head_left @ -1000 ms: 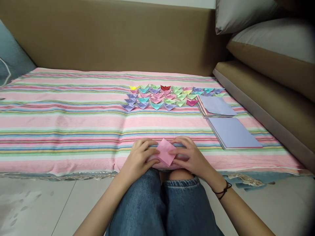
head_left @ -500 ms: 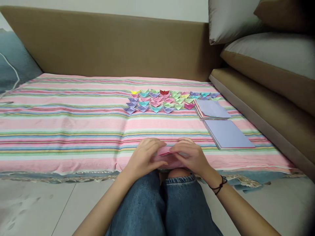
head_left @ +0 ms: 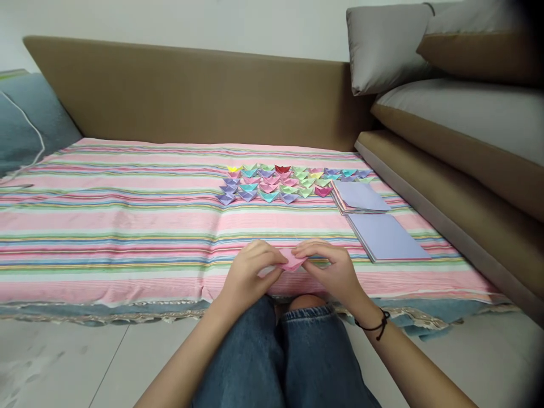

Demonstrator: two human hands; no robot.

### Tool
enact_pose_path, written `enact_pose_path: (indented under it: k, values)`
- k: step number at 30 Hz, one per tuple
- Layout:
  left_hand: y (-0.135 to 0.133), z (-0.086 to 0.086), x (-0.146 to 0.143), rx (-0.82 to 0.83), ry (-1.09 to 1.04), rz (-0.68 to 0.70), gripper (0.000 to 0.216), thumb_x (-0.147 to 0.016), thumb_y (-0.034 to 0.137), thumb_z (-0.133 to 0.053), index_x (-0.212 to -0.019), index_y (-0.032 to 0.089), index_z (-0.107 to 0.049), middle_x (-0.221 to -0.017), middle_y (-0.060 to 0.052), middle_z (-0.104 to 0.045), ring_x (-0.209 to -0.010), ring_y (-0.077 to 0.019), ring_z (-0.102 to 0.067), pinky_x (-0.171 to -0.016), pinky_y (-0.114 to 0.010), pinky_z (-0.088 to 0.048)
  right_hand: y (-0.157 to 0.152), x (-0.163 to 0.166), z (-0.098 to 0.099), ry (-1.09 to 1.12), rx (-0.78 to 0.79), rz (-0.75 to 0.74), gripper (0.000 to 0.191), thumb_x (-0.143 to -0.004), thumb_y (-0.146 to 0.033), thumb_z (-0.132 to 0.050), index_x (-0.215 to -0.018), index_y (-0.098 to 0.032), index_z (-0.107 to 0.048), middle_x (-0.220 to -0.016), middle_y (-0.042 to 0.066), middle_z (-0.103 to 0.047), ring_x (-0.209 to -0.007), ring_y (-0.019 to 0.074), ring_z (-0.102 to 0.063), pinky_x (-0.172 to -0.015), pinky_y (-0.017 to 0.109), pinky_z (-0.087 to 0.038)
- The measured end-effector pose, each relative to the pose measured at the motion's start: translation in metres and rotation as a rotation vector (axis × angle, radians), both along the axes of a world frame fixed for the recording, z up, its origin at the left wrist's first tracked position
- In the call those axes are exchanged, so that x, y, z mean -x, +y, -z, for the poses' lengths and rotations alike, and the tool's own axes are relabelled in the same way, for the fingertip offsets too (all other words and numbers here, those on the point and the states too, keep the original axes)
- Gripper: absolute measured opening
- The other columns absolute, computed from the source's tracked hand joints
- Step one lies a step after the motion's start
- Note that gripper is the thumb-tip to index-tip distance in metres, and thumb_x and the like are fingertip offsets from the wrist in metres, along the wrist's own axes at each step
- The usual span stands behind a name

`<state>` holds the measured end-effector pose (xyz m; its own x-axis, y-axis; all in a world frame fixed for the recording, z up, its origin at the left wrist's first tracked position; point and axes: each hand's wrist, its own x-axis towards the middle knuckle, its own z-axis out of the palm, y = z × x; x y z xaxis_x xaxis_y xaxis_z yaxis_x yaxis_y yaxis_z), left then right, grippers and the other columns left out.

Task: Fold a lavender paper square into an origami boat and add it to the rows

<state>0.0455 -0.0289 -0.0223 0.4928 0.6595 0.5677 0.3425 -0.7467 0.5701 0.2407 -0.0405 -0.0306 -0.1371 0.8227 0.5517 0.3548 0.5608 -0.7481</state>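
A small folded piece of pink paper (head_left: 292, 261) is held between my two hands, just above the striped cloth near its front edge. My left hand (head_left: 254, 271) pinches its left side between thumb and fingers. On the other side, my right hand (head_left: 329, 263) grips the right part, its fingertips lying over the upper edge. The paper's lower edge comes to a point facing me. Farther back stand several rows of small folded paper boats (head_left: 268, 182) in yellow, red, pink, green, blue and purple.
Two stacks of square paper lie to the right: a nearer purple-topped stack (head_left: 389, 238) and a farther one (head_left: 361, 196). Grey and brown cushions (head_left: 459, 113) are piled at the right. A brown backrest (head_left: 204, 93) closes off the back of the striped cloth (head_left: 140, 221).
The pink paper has turned so its folded face and lower point show. My left thumb and fingers have closed on its left side. The camera view has tilted up slightly.
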Motion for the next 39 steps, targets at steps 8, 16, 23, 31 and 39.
enact_pose_path:
  k: [8,16,23,31,39]
  values:
    - [0.006,0.031,0.011,-0.05,0.376,0.088,0.024,-0.084,0.031,-0.058,-0.107,0.023,-0.062,-0.106,-0.006,-0.067,-0.101,-0.0215,-0.056,-0.088,-0.038,-0.044,0.012,-0.019,0.044,-0.253,-0.099,-0.036,0.017,-0.08,-0.015,-0.061,-0.077,-0.027,-0.072,-0.085,0.003,-0.074,-0.093,0.0225,-0.062,-0.083,0.046,-0.05]
    - [0.009,0.037,0.023,-0.041,0.404,0.064,0.021,-0.088,0.029,-0.053,-0.103,0.024,-0.067,-0.108,-0.005,-0.068,-0.101,-0.0211,-0.055,-0.087,-0.039,-0.043,-0.003,-0.031,0.042,-0.476,-0.094,-0.14,0.016,-0.076,-0.027,-0.07,-0.092,-0.028,-0.071,-0.101,0.005,-0.069,-0.106,0.0249,-0.055,-0.09,0.049,-0.045]
    - [0.013,0.037,0.024,0.009,0.372,0.068,0.02,-0.087,0.03,-0.054,-0.1,0.026,-0.069,-0.107,-0.003,-0.069,-0.099,-0.021,-0.054,-0.087,-0.039,-0.042,0.0,-0.029,0.038,-0.456,-0.031,-0.145,0.025,-0.07,-0.035,-0.075,-0.093,-0.026,-0.07,-0.1,0.006,-0.068,-0.103,0.0249,-0.056,-0.09,0.047,-0.044]
    - [0.011,0.039,0.019,0.065,0.299,-0.017,0.019,-0.089,0.022,-0.049,-0.098,0.022,-0.066,-0.096,-0.003,-0.07,-0.093,-0.0193,-0.054,-0.084,-0.036,-0.042,0.003,-0.029,0.04,-0.406,-0.017,-0.137,0.017,-0.074,-0.031,-0.072,-0.089,-0.025,-0.069,-0.097,0.005,-0.067,-0.098,0.0234,-0.057,-0.089,0.046,-0.043]
    - [0.006,0.044,0.016,0.042,0.23,-0.17,0.008,-0.083,0.021,-0.057,-0.082,0.021,-0.065,-0.097,-0.004,-0.065,-0.095,-0.0201,-0.052,-0.085,-0.038,-0.04,0.002,-0.023,0.042,-0.317,0.008,-0.061,0.007,-0.079,-0.02,-0.066,-0.083,-0.024,-0.069,-0.09,0.005,-0.066,-0.094,0.0214,-0.057,-0.086,0.042,-0.045]
